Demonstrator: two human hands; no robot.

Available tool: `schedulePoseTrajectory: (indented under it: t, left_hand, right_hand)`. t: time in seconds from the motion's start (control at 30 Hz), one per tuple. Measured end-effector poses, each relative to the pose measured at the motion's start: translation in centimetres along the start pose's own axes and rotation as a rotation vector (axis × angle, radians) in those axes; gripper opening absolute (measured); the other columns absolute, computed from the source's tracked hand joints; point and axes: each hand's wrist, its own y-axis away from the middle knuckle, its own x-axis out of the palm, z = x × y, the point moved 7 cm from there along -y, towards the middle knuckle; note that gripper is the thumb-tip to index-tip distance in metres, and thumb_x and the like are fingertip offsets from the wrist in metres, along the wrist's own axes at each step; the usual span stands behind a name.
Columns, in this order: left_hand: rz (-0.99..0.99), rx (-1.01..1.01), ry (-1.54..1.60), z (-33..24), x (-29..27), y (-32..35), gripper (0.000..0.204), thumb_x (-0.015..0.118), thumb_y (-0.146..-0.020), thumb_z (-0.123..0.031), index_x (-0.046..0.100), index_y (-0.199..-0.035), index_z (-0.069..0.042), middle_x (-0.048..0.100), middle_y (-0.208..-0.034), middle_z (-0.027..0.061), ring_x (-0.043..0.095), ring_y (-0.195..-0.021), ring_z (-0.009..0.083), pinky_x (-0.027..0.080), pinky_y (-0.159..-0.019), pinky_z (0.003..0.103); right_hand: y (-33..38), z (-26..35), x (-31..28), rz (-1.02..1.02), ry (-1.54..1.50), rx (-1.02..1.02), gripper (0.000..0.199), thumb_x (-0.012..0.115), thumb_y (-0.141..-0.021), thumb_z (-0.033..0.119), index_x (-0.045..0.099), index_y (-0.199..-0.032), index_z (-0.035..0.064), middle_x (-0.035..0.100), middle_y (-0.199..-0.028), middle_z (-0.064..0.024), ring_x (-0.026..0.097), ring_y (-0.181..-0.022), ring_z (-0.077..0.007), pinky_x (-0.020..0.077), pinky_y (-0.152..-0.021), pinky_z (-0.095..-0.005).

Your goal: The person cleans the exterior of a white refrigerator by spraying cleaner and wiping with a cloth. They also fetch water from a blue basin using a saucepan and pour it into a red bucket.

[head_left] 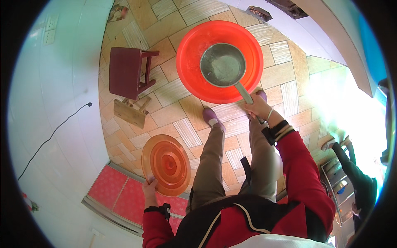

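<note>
Just beyond my right hand (259,107), the round metal pan (223,66) is over the red basin (187,66); my fingers are wrapped around its handle (243,92), though I cannot tell whether pan and basin touch. Against my left fingers (154,183), which grip its rim, is an orange lid (167,165). Well ahead of them stands a maroon stool (124,71).

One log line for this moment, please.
left hand: holding orange lid by edge | right hand: holding scoop by handle | scoop: over or inside red basin, unclear which | maroon stool: left of basin
</note>
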Motion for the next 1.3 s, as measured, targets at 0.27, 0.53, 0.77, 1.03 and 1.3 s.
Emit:
schedulePoseTrajectory:
  t: [0.27,0.53,0.77,1.03,1.3]
  left_hand:
    - [0.016,0.05,-0.035,-3.4,1.6,0.3,0.014,0.062,-0.075,-0.003,0.059,-0.088,0.003,0.056,-0.069,0.0016,0.05,-0.055,0.0098,0.037,-0.047,0.024]
    - [0.039,0.178,0.032,-7.4,1.8,2.0,0.022,0.062,-0.074,-0.004,0.058,-0.095,0.002,0.057,-0.074,0.0021,0.051,-0.058,0.011,0.04,-0.05,0.025]
    - [0.136,0.299,0.116,-13.2,2.3,5.8,0.032,0.063,-0.074,-0.005,0.055,-0.104,0.003,0.06,-0.089,0.0071,0.058,-0.073,0.0169,0.048,-0.062,0.028]
    - [-0.015,0.475,0.0,-18.2,3.7,9.4,0.034,0.06,-0.074,-0.005,0.054,-0.106,0.003,0.06,-0.093,0.01,0.058,-0.076,0.0205,0.048,-0.065,0.029]
    - [0.103,0.502,0.234,-19.9,7.8,13.3,0.034,0.059,-0.076,-0.004,0.053,-0.108,0.005,0.058,-0.1,0.0108,0.057,-0.085,0.0219,0.047,-0.072,0.03]
  right_hand:
    - [5.5,2.2,0.2,0.088,-0.123,-0.084,0.01,0.056,-0.077,0.007,0.047,-0.076,0.0026,0.045,-0.051,-0.0016,0.043,-0.037,-0.0084,0.0343,-0.034,-0.0227]
    - [17.1,7.5,-2.7,0.048,-0.144,-0.134,0.011,0.058,-0.076,0.009,0.048,-0.077,0.0041,0.047,-0.053,-0.0012,0.046,-0.039,-0.0081,0.0365,-0.036,-0.0218]
    - [29.7,12.9,-9.6,-0.081,-0.224,-0.252,0.01,0.058,-0.078,0.009,0.051,-0.082,0.0028,0.049,-0.054,-0.0009,0.047,-0.038,-0.0078,0.0366,-0.035,-0.0208]
    - [41.9,15.8,-21.7,-0.438,-0.236,-0.359,0.01,0.056,-0.078,0.009,0.048,-0.076,0.0032,0.047,-0.049,-0.0008,0.044,-0.034,-0.0082,0.0352,-0.032,-0.0216]
    - [46.0,15.2,-33.7,-0.792,-0.084,-0.33,0.014,0.056,-0.077,0.012,0.049,-0.075,0.0008,0.049,-0.052,-0.0026,0.044,-0.034,-0.0095,0.0357,-0.032,-0.0228]
